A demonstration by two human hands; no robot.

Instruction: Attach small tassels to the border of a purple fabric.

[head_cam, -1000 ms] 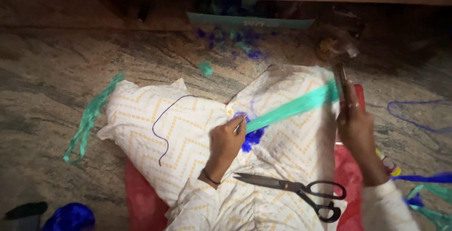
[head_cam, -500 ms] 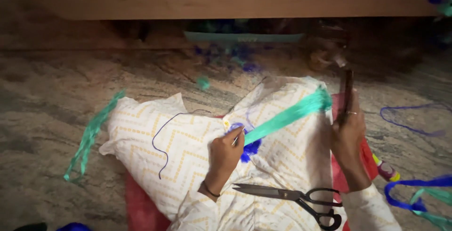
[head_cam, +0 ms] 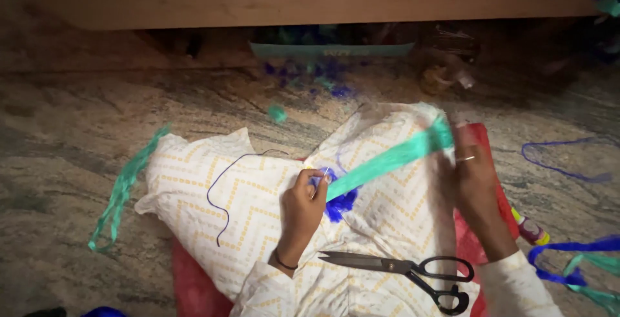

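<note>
Head view, looking down at a stone-patterned floor (head_cam: 77, 104) where we sit w/ a cream cloth (head_cam: 258, 200) printed in yellow zigzag spread over our lap and a red cushion (head_cam: 187, 278).

Our left hand (head_cam: 303, 210) is near the middle of the cloth, its grip clenched on the near end of a teal ribbon strip (head_cam: 387, 157), pinning it beside a blue ribbon tuft (head_cam: 339, 204); a thin needle-like tip shows at the fingertips, too small to be sure. Our right hand (head_cam: 471, 181), farther right, is motion-blurred; its grip looks clenched on the strip's far end. Held at both ends, the strip runs taut on a diagonal from centre up to the right, prob. to keep it flat and straight over the tuft.

The strip is bright teal, narrow, slightly crinkled, flaring where the right hand takes it.

A dark blue thread (head_cam: 223, 188) loops across the cloth's left part. Black-handled scissors (head_cam: 400, 268) lie shut on the cloth near us, within reach. Another teal strip (head_cam: 123, 188) lies on the floor far left; blue ribbon (head_cam: 562, 162) curls at right.
</note>
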